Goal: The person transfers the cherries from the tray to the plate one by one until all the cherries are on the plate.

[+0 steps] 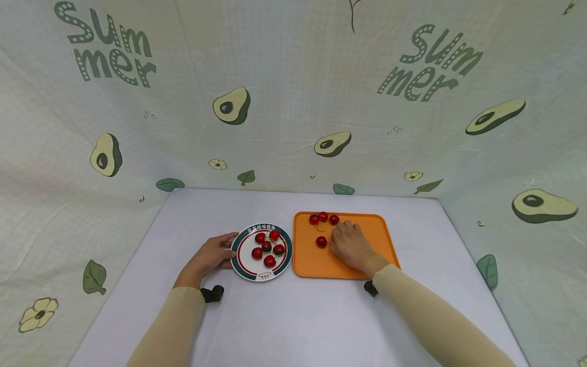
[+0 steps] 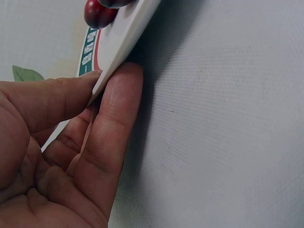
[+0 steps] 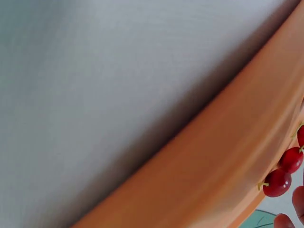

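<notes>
My left hand (image 1: 213,256) pinches the left rim of a round white plate (image 1: 247,262) with a green border and a red ring. In the left wrist view the thumb (image 2: 61,99) lies on the rim's upper side, with fingers underneath. Several dark red cherries (image 1: 269,261) lie on the plate. My right hand (image 1: 352,247) is low over an orange tray (image 1: 316,267), its fingers bent down beside a single cherry (image 1: 321,242). The head view hides its fingertips; the right wrist view catches only two fingertips (image 3: 283,221) near cherries, so I cannot tell what they hold.
Three more cherries (image 1: 323,216) sit near the tray's back edge, one with a long stem. Plate and tray stand side by side on a white table (image 1: 275,326). Behind the table hangs a pale cloth (image 1: 284,71) printed with avocados and leaves.
</notes>
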Demonstrator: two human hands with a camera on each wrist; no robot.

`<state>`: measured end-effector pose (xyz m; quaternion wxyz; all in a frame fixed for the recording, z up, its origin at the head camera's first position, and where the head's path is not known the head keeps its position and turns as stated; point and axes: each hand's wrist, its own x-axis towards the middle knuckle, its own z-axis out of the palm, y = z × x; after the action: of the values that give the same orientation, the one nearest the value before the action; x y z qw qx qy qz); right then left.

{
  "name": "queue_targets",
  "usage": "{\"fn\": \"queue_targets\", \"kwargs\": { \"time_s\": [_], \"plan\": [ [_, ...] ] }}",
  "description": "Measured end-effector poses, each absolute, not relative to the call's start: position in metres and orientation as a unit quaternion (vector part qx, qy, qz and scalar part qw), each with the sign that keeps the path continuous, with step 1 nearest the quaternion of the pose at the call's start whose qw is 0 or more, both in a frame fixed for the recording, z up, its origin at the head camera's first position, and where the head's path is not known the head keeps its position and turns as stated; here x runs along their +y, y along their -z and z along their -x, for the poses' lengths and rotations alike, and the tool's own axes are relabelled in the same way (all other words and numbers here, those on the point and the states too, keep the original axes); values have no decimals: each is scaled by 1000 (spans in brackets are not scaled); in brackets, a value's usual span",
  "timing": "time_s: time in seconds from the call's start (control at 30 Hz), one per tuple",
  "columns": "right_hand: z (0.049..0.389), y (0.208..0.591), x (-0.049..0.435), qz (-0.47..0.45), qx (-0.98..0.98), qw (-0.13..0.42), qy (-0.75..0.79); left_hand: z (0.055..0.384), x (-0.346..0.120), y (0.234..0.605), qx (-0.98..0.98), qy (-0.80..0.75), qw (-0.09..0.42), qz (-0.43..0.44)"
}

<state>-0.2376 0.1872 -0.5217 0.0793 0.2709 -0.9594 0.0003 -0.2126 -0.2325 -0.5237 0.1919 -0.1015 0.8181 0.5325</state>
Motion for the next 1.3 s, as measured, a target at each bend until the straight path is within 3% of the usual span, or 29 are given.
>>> {"fn": "queue_targets", "kwargs": {
  "time_s": [0.43, 1.3],
  "plan": [
    [234, 515, 186, -303, -945, 119, 30, 212, -233, 523, 816, -537, 191, 101],
    [231, 496, 140, -353, -925, 137, 9, 213, -232, 521, 813, -539, 196, 99]
  ]
}}
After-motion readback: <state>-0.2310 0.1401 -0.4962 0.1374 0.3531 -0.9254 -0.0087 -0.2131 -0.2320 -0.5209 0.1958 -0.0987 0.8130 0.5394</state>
